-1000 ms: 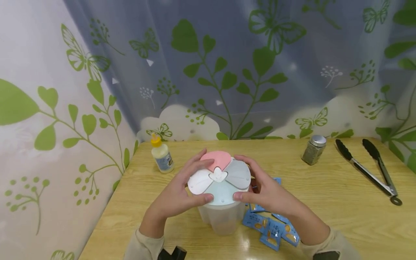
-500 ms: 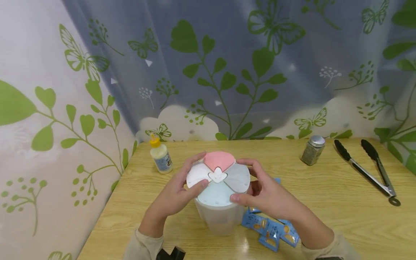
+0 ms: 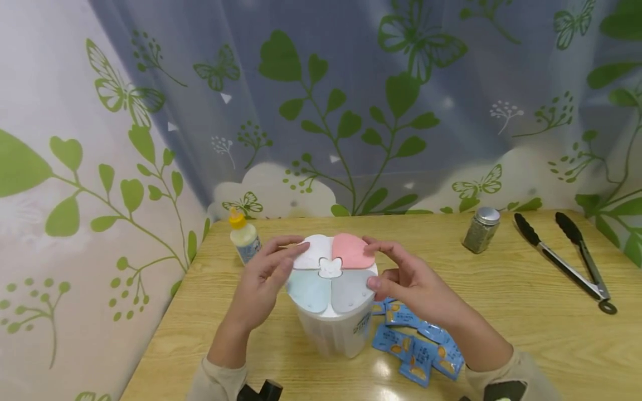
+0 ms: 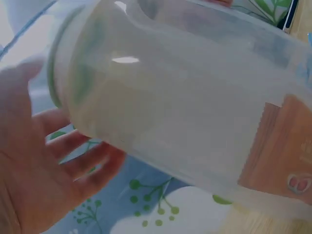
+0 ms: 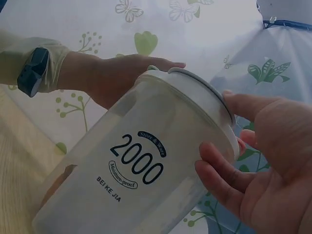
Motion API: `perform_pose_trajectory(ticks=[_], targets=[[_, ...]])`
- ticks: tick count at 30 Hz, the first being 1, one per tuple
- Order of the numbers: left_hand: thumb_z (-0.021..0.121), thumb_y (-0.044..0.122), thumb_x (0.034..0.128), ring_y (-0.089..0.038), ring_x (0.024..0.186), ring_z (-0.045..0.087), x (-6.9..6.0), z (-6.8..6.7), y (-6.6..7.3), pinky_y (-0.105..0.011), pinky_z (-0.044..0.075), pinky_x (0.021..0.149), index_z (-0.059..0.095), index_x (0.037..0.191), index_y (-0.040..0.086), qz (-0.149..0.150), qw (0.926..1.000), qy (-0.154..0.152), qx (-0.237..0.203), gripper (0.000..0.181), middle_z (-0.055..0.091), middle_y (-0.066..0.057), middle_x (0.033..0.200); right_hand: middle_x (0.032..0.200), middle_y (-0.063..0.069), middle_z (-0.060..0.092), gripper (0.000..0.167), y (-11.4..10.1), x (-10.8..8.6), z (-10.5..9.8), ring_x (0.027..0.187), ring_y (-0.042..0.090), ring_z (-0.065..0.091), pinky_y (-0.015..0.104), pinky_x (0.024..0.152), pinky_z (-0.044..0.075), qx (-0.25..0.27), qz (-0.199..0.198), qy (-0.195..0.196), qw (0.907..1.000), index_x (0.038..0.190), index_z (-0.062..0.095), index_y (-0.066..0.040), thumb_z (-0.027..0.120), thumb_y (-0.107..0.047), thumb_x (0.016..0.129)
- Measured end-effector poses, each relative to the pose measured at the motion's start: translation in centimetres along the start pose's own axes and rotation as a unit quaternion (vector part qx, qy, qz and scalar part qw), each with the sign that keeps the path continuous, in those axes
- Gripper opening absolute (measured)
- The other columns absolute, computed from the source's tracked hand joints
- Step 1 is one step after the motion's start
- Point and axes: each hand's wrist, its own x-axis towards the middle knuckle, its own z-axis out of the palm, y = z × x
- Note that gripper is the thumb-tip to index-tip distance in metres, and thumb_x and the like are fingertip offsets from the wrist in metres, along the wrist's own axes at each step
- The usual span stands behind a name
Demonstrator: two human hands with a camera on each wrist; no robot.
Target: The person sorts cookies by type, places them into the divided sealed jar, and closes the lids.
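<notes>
While a yellow-capped bottle (image 3: 244,239) stands behind and to the left of the tub (image 3: 333,337), the left grip (image 3: 263,281) is at the tub's left side, fingers loosely spread, tips over the white petal of the lid (image 3: 307,289); whether they press on it cannot be told. The tub sits upright on the surface (image 3: 551,351) with the lid on top, pale blue and grey petals nearest, white and pink behind. An orange packet (image 4: 280,151) shows through the tub's wall, and "2000" is printed on its right side. Blue packets (image 3: 418,353) lie just right of the tub. Above them, at its right side, the right grip (image 3: 413,284) pinches the lid's edge, thumb on the grey petal, index finger at the pink. Behind and right of the tub stands a jar (image 3: 480,231); farthest right of it lie tongs (image 3: 572,264), arms apart.
</notes>
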Motion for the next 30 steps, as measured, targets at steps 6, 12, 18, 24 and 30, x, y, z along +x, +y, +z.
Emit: perform_pose_trajectory(ticks=[6,12,18,24,30], targets=[[0.063,0.017,0.0982,-0.027,0.149,0.031,-0.1,0.2,0.5,-0.041,0.039,0.114,0.042,0.153,0.015,0.011,0.9937,-0.111,-0.002,0.058,0.027,-0.003,0.164,0.137,0.021,0.047,0.075,0.0,0.0,0.0,0.077,0.018,0.066,0.031,0.068,0.057,-0.035,-0.019,-0.048,0.9980,0.159,0.022,-0.016,0.062,-0.004,0.098],[0.058,0.014,0.1008,-0.028,0.153,0.024,-0.2,0.6,0.5,-0.038,0.036,0.117,0.045,0.150,0.011,0.032,0.9906,-0.129,-0.034,0.051,0.021,-0.004,0.167,0.121,0.014,0.052,0.079,-0.3,-0.3,0.0,0.073,0.019,0.063,0.031,0.065,0.054,-0.090,0.000,-0.033,0.9954,0.158,0.024,-0.023,0.069,-0.008,0.094],[0.081,0.055,0.0774,-0.030,0.153,0.023,-0.4,0.7,-0.1,-0.055,0.036,0.114,0.042,0.152,0.015,0.049,0.9891,-0.137,-0.024,0.093,0.018,-0.006,0.167,0.107,0.011,0.056,0.080,0.0,-0.3,0.1,0.068,0.016,0.059,0.030,0.061,0.054,-0.093,0.009,0.007,0.9956,0.154,0.036,-0.022,0.078,-0.010,0.087],[0.078,0.057,0.0789,-0.030,0.152,0.026,-0.4,0.8,0.0,-0.054,0.035,0.115,0.046,0.150,0.014,0.058,0.9908,-0.121,-0.013,0.089,0.023,-0.005,0.166,0.116,0.005,0.055,0.072,0.4,-0.2,0.4,0.063,0.015,0.055,0.028,0.057,0.052,-0.081,0.007,0.043,0.9958,0.149,0.046,-0.020,0.079,-0.012,0.085],[0.055,0.029,0.1038,-0.028,0.146,0.038,-0.1,1.7,0.3,-0.050,0.039,0.113,0.059,0.140,0.012,0.043,0.9958,-0.075,-0.028,0.040,0.038,-0.005,0.160,0.134,0.009,0.046,0.030,0.2,0.3,1.1,0.068,0.017,0.065,0.029,0.056,0.053,-0.091,0.012,0.091,0.9916,0.132,0.051,-0.016,0.058,-0.018,0.102]])
